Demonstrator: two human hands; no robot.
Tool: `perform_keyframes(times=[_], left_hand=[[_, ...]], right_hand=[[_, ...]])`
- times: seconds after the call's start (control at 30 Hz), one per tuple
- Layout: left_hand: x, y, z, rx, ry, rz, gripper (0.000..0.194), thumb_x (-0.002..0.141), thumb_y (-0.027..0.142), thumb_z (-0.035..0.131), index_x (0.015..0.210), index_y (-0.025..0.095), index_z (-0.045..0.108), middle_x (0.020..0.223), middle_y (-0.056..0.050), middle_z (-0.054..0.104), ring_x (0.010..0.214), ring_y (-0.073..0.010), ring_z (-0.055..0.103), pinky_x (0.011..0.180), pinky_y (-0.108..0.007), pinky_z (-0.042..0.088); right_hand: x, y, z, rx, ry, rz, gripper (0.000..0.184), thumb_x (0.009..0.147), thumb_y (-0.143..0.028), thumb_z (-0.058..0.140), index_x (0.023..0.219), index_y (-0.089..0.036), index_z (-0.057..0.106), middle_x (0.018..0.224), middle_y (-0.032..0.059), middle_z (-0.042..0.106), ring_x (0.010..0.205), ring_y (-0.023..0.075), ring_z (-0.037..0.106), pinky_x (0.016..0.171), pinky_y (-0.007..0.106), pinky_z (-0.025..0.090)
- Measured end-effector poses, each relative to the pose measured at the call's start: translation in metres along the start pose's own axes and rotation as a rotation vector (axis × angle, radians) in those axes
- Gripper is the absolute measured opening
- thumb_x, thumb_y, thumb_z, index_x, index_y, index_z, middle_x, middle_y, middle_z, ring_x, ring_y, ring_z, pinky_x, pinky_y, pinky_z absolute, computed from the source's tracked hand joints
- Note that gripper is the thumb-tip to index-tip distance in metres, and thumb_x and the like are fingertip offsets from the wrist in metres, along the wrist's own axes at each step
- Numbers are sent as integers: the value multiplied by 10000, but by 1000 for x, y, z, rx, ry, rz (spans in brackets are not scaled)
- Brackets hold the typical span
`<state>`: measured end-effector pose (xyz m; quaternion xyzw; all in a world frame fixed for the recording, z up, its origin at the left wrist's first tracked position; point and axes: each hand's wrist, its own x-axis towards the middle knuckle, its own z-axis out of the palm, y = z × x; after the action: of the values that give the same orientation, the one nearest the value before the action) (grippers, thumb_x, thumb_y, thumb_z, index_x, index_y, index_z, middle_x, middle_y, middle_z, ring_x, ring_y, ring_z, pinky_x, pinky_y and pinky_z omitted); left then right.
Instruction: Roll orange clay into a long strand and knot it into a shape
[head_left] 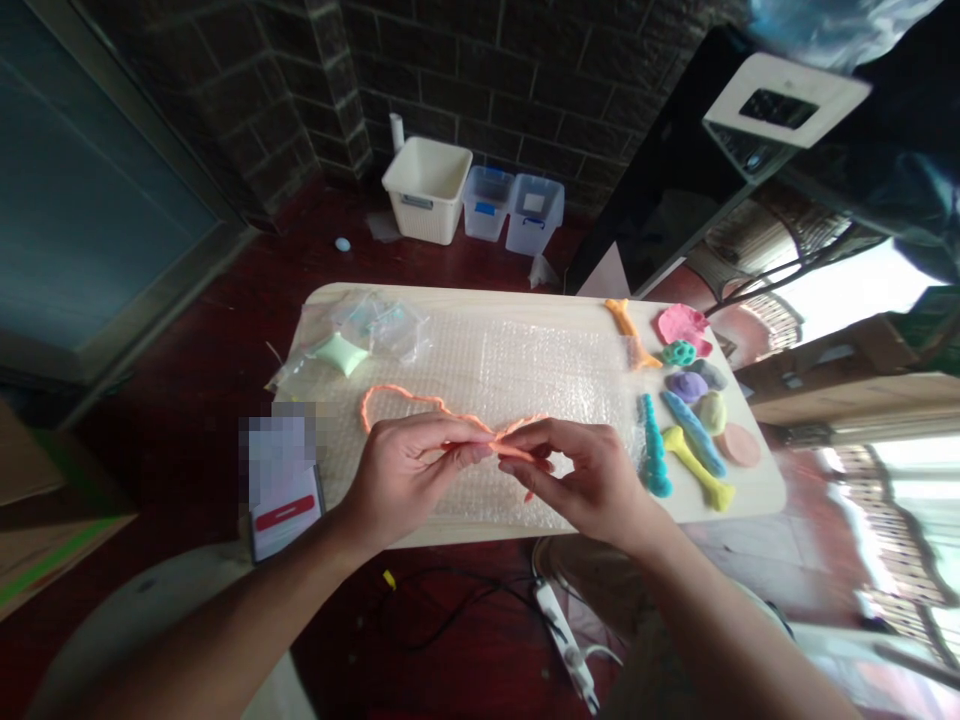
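Observation:
A long orange clay rope (pixel 405 393), twisted along its length, loops out to the left over the bubble wrap (pixel 559 360). My left hand (pixel 409 465) pinches it between thumb and fingertips near the table's middle. Close beside, my right hand (pixel 581 475) grips another stretch of the same orange clay, and its fingers nearly meet those of the left. A short orange end hangs below the right fingers. Part of the rope is hidden behind both hands.
Right on the table (pixel 761 490) lie a teal twisted piece (pixel 654 450), a yellow bone shape (pixel 701 468), an orange bone shape (pixel 630 333) and a pink piece (pixel 681 325). Left are plastic bags (pixel 382 325), a pale green packet (pixel 341 352) and a phone (pixel 285 520). Bins (pixel 427 195) stand behind.

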<state>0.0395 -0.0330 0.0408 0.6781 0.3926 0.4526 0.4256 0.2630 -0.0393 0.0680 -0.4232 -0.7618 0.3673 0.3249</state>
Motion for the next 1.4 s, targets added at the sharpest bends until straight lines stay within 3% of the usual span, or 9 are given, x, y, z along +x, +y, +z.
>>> perform_keyframes(times=[0.17,0.37,0.53,0.67,0.8,0.93,1.17,1.3,1.4], left_hand=[[-1,-3,2,-35,-58,-37,132,898,200,785,1029,187,777,1012,-56,805,926,-176,764,829,-259,616],[1,-3,0,-58,-41,-40,86,944,167,727,964,207,800,935,-29,807,856,-142,762,797,-228,608],[1,-6,2,-112,-77,-91,134,904,194,774,1038,184,774,1010,-59,795,929,-184,765,833,-274,623],[2,-7,2,-127,-48,-78,88,938,183,736,995,209,798,992,-41,808,915,-163,769,832,-252,619],[2,-5,1,-112,-59,-107,72,943,176,723,977,195,784,955,-41,800,877,-162,766,811,-254,620],[2,-6,2,-172,-87,-131,140,915,198,757,1053,178,769,1047,-75,797,977,-199,766,859,-287,638],[2,-5,1,-99,-44,-86,81,929,170,740,951,207,808,919,-36,814,839,-155,771,786,-241,635],[0,-9,2,-185,-96,-146,146,910,202,768,1055,194,779,1045,-67,805,966,-192,775,867,-282,643],[0,-10,4,-201,-89,-143,123,919,206,762,1038,194,792,1034,-65,811,942,-183,778,835,-261,645]], right_hand=[[1,0,0,18,15,2,126,969,-232,679,1000,-175,787,847,54,777,648,118,643,570,245,505],[4,1,-1,64,0,10,178,929,-239,738,1092,-170,760,912,62,786,675,118,661,575,231,521],[5,1,-2,23,-3,-4,139,973,-228,672,998,-163,792,866,75,773,666,120,644,549,235,484],[6,2,-2,64,-1,26,165,937,-233,723,1080,-152,739,882,59,775,611,91,619,527,210,480],[6,2,-3,42,-43,47,152,960,-238,688,1055,-145,762,919,75,778,714,124,685,598,224,534],[6,1,-4,17,-43,15,150,977,-236,663,1036,-154,773,914,74,781,742,133,696,615,230,537],[5,1,-5,0,-40,23,126,946,-208,698,1034,-151,767,893,63,779,682,114,670,594,221,519],[6,2,-6,-7,-36,-9,123,960,-210,686,1018,-159,783,887,69,789,693,122,677,592,230,510],[5,2,-5,22,-29,23,155,921,-222,741,1064,-161,751,910,58,800,679,117,691,575,219,512]])
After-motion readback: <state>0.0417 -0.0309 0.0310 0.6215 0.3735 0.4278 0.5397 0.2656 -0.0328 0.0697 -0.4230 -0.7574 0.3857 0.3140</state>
